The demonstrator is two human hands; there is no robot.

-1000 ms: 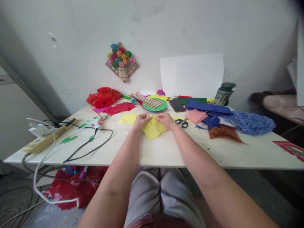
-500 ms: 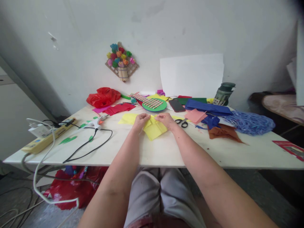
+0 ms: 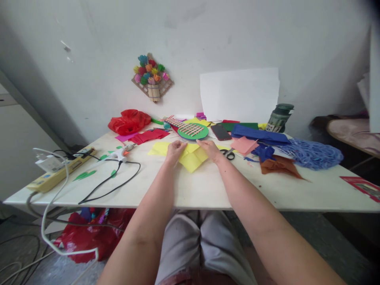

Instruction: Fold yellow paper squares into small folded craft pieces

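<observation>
The yellow sheet lies between the 2 hands, just above or on the counter. The left hand pinches its left upper edge between thumb and fingers; the right hand touches the right upper edge with fingers extended, and I cannot tell whether it grips. The hands are apart. A yellow strip spreads left of the left hand, and black-handled scissors lie just right of the right hand.

Beyond the left hand sits a crumpled red bag, its contents hidden. Beyond the right hand, far back, a dark green lidded bottle leans; what it holds is unclear. Below and left of the hands, under the counter, a shiny red bag shows blue and patterned pieces at its top. Above the hands, a stick-built holder hangs on the grey-white wall, filled with paper flowers.

The counter is pale; left of the hands it carries a glue gun and a yellow power strip.
</observation>
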